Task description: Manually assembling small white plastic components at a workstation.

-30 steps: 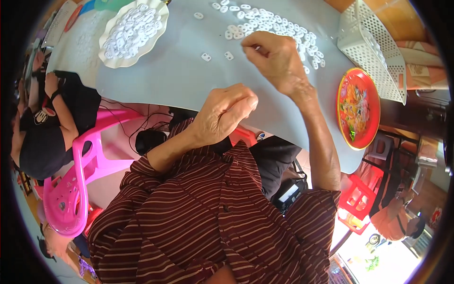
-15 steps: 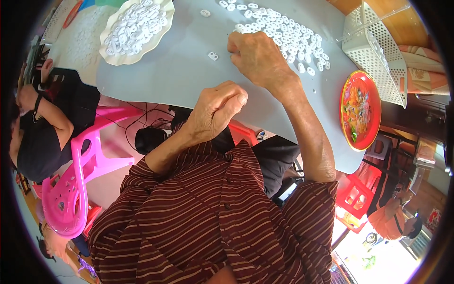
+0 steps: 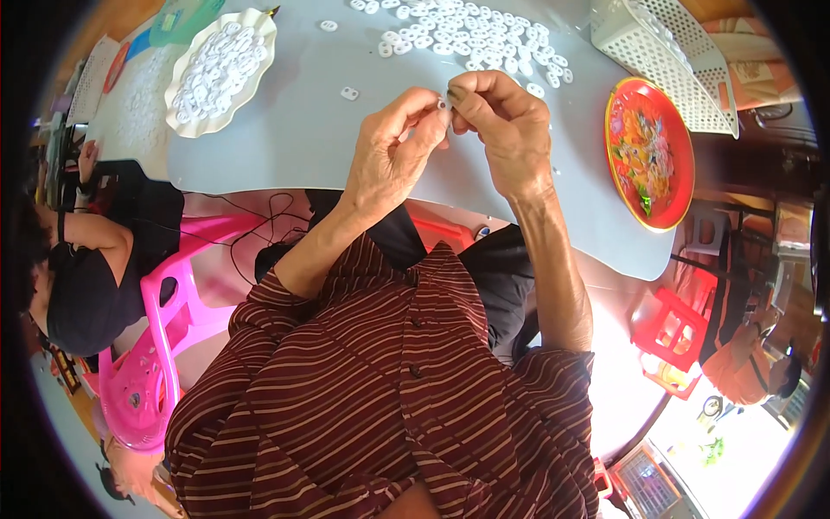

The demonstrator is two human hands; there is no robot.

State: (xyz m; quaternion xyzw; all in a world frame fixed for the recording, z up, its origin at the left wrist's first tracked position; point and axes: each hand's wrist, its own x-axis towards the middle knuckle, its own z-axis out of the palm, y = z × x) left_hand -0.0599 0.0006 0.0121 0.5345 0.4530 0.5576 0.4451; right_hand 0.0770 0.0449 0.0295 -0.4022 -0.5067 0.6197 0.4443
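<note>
My left hand (image 3: 386,156) and my right hand (image 3: 512,131) meet above the near part of the grey table (image 3: 285,147), fingertips almost touching. Pinched between my left thumb and index finger is a small white plastic piece (image 3: 443,104), mostly covered by the fingers. My right thumb and fingers are closed right beside it; anything in them is too small to make out. Beyond my hands, many flat white oval pieces (image 3: 484,39) with two holes each lie spread out. One loose oval piece (image 3: 348,92) rests left of them.
A wavy-edged cream plate (image 3: 192,130) heaped with white pieces stands at the left. To the right are a red round tray (image 3: 674,151) with a floral print and a white perforated basket (image 3: 705,82). A person sits at the left beside a pink chair (image 3: 160,346).
My right hand has come back from the spread of pieces to my left hand. My left hand has risen forward, and the fingertips of both now meet at a small white piece.
</note>
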